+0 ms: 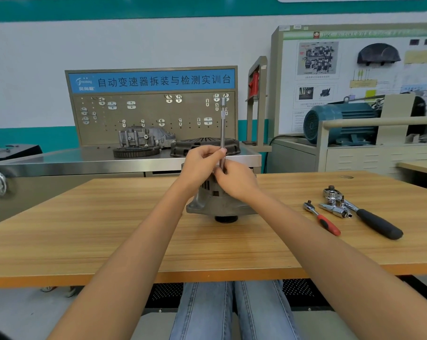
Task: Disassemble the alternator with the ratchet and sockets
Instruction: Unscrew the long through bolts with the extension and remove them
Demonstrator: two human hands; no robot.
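Both hands, left hand (199, 165) & right hand (234, 179), are pinching upright extension bar (222, 133) on alternator (217, 204); housing looking whole, ratchets (359, 212) lying aside — early stage, I think.

The bench (109, 229) under my arms is wood-grain laminate, smooth with a soft sheen. The alternator (216, 204) housing is dull, rough cast metal. The extension bar (222, 128) is satin steel with a knurled band. The 2 ratchets have glossy chrome heads; one (321, 218) has a red grip, the other (369, 214) matt black.
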